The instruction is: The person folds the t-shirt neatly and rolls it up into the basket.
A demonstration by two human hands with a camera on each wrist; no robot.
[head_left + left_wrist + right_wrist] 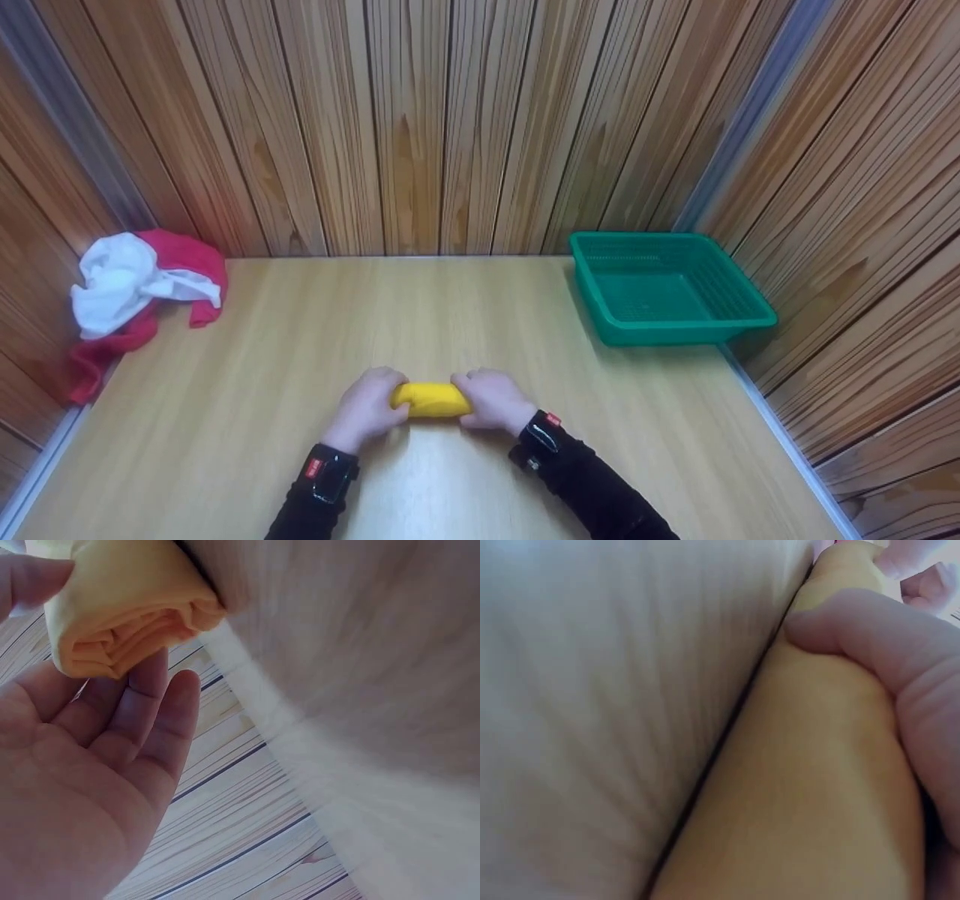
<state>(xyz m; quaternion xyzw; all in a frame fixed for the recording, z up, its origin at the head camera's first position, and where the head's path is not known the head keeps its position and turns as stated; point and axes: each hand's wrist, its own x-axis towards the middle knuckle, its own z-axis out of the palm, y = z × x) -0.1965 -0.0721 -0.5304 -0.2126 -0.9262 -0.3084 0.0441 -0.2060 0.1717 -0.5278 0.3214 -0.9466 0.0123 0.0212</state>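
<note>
A yellow cloth (433,400), rolled into a short thick bundle, lies low over the middle of the table between both hands. My left hand (366,409) grips its left end, thumb on the near side and fingers around the far side. Layered folds show at the open end of the roll (135,630) in the left wrist view. From the other end my right hand (495,401) holds the roll; in the right wrist view its thumb (855,626) presses along the yellow fabric (802,780).
A green plastic basket (675,325) stands at the back right, by the wood-panelled wall. Crumpled in the back left corner are a white cloth (112,281) and a red cloth (184,251). Wooden panels (450,135) enclose the table (300,322) at the back and sides.
</note>
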